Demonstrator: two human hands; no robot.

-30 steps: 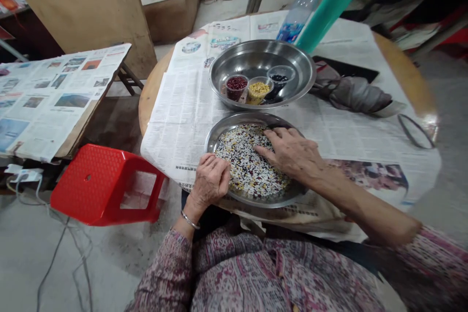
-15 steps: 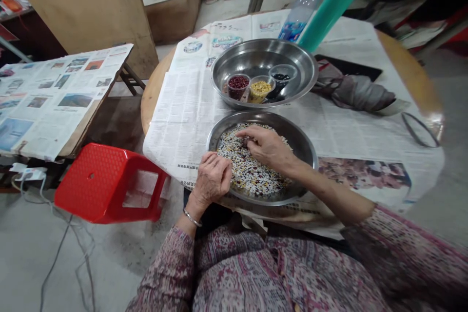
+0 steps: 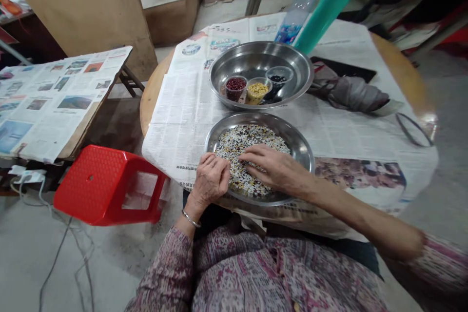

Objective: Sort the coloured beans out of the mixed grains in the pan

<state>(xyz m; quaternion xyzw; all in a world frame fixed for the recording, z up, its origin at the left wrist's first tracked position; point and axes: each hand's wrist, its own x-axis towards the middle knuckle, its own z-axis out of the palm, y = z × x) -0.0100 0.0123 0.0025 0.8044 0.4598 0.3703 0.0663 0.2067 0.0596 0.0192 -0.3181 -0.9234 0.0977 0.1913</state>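
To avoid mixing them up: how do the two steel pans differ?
The far pan holds three small tubs; the near pan holds loose mixed grains. The far pan looks deeper. Left hand and right hand are over the near pan, none at the far pan. Both are round steel, on newspaper.

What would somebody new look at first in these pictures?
Their eye would probably go first to the round steel tray in the middle of the newspaper-covered table, full of speckled white, dark and yellow grains, with the right hand spread over them and the left hand at the near edge. Just beyond it, a bigger steel basin holds small cups of red, yellow and black beans. Down on the left, a bright red plastic stool stands out.
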